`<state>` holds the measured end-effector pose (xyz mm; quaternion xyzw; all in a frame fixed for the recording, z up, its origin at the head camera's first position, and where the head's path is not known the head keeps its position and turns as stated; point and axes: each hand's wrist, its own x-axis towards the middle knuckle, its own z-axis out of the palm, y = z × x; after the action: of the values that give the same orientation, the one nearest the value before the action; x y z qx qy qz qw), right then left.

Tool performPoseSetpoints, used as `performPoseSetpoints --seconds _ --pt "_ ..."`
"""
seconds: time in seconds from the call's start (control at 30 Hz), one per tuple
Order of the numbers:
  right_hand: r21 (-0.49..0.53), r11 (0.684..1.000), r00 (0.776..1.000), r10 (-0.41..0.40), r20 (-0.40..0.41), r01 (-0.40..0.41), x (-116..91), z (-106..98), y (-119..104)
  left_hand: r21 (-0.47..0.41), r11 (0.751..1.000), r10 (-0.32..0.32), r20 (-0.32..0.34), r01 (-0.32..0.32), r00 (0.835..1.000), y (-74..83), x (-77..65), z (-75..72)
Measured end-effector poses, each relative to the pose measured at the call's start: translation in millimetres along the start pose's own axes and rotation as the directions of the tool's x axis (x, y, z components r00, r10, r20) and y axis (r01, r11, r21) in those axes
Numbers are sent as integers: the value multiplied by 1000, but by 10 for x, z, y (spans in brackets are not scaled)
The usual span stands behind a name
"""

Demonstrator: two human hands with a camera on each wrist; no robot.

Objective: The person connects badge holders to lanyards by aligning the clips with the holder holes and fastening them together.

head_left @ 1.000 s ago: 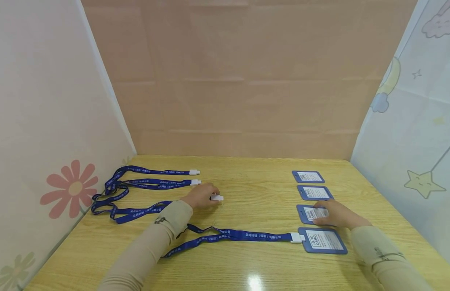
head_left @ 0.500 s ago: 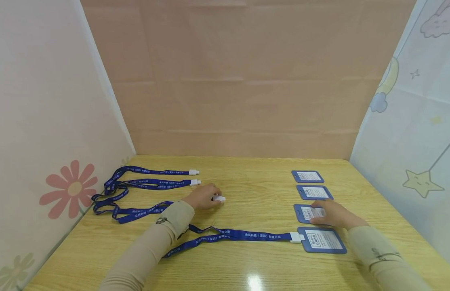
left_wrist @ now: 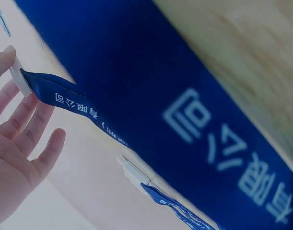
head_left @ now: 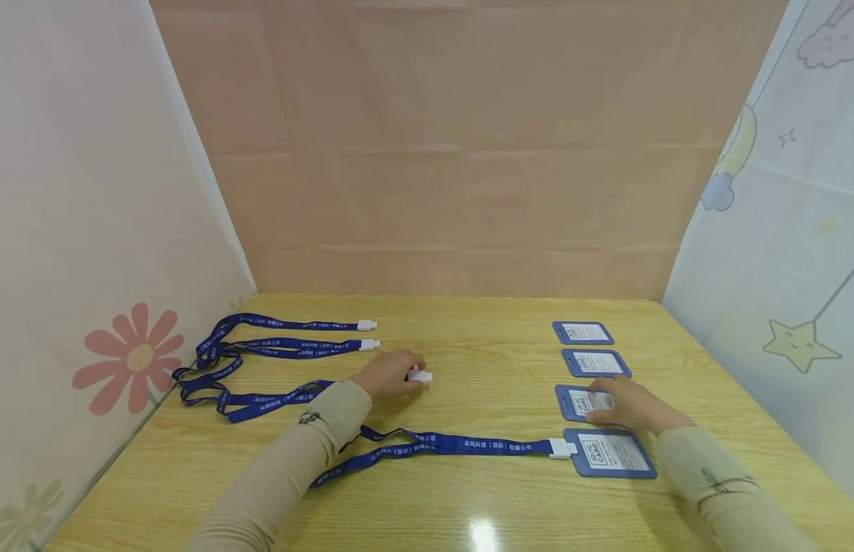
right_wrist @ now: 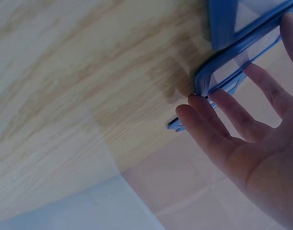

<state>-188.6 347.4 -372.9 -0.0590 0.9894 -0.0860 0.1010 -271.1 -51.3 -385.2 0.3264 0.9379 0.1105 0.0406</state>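
Note:
My left hand (head_left: 391,373) pinches the white plastic clip (head_left: 420,376) of a blue lanyard with white lettering. In the left wrist view, the lanyard strap (left_wrist: 55,88) runs from that clip (left_wrist: 20,79), which sits between thumb and fingers. At the right, my right hand (head_left: 637,406) holds a blue-framed ID card holder (head_left: 572,402) by its sides, its slotted end pointing left. The right wrist view has the fingertips along the edge of this holder (right_wrist: 223,62). Nearest the front, another card holder (head_left: 613,454) is joined to the white clip of a stretched-out lanyard (head_left: 482,445).
Two more card holders (head_left: 583,333) lie in a column behind the right hand. Two blue lanyards (head_left: 323,346) with white clips lie at the back left, their loops bunched near the left wall. Fabric-covered walls (head_left: 441,153) stand behind and beside the wooden table (head_left: 482,406).
My left hand has shifted slightly right with the lanyard clip. The right hand has drawn the card holder a little left. The other lanyards and holders stay in place.

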Motion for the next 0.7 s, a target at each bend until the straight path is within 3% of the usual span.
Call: performPoseSetpoints --seconds 0.7 --pt "4 1000 1000 18 21 -18 -5 -11 -30 -7 1000 16 -2 -16 1000 50 67 67"
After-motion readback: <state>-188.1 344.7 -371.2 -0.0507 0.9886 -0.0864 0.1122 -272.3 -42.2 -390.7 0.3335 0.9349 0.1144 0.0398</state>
